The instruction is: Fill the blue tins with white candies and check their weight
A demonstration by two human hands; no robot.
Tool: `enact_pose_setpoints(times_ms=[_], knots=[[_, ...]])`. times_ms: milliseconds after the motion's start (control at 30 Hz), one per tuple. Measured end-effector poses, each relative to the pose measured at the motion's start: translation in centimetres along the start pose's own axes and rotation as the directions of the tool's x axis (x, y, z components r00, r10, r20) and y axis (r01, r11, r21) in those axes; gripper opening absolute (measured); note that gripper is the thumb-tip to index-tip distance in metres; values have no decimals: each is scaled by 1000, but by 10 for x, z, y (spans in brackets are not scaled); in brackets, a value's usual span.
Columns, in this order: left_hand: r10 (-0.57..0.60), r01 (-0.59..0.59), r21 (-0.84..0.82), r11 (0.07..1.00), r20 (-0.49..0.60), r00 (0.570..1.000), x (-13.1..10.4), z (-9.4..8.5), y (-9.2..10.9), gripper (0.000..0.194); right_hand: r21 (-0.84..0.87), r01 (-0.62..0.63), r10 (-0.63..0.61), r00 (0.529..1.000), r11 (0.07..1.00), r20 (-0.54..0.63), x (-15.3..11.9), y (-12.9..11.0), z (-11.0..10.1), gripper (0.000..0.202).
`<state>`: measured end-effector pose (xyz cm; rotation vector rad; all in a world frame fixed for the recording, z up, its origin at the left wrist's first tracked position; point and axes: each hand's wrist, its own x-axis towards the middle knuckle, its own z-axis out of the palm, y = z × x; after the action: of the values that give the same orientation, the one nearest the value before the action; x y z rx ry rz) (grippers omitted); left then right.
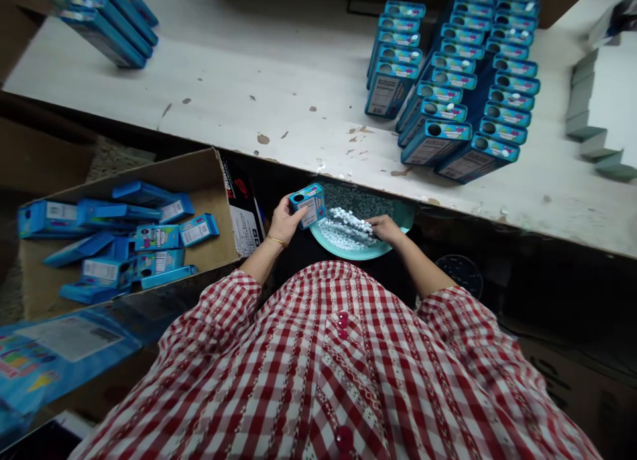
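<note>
My left hand [283,224] grips a small blue candy box [312,208], tilted, with a dark round hole in its top. The box is over the left rim of a turquoise basin [359,253]. Small white candies [341,239] lie in the basin. My right hand [387,229] is closed at the basin's right side, around the end of what looks like a scoop heaped with white candies [351,218]. The heap reaches toward the box, and most of the scoop is hidden under it.
Blue boxes [435,141] stand in rows on the white worktop [223,81], some with white candies on top. More blue boxes [112,32] are at far left. A cardboard carton [226,237] at left holds several loose boxes [156,237]. White stacked pieces [604,101] lie at right.
</note>
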<state>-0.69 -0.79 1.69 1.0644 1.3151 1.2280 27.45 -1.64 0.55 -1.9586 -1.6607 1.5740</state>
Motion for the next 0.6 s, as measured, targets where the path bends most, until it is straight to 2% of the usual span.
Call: enact_pose_setpoints(times_ms=[67,167,233,333,433,500,600], knots=[[71,-73,131,989,23,997,6,9,-2,48,59,13,-12,1000,998,-14,-15,-5,-18,48],[139,-172,320,932,124,982,8,25,-5,45,149,71,-67,997,986,-29,-32,-21,-42,45],[169,-244,408,880,211,963,6,36,-8,42,97,119,-115,992,988,-43,-40,-36,-53,42],[203,-341,466,817,321,925,2,51,-14,39,-243,178,-191,981,954,-34,-47,-64,-64,44],[216,-414,492,766,409,887,-1,58,-22,43,-597,193,-219,975,779,31,-51,-95,-66,46],[209,-441,512,737,448,869,-3,61,-27,45,-729,177,-182,981,661,73,-51,-116,-63,42],[192,-453,542,708,469,862,-4,62,-32,47,-829,153,-121,987,537,104,-52,-143,-54,36]])
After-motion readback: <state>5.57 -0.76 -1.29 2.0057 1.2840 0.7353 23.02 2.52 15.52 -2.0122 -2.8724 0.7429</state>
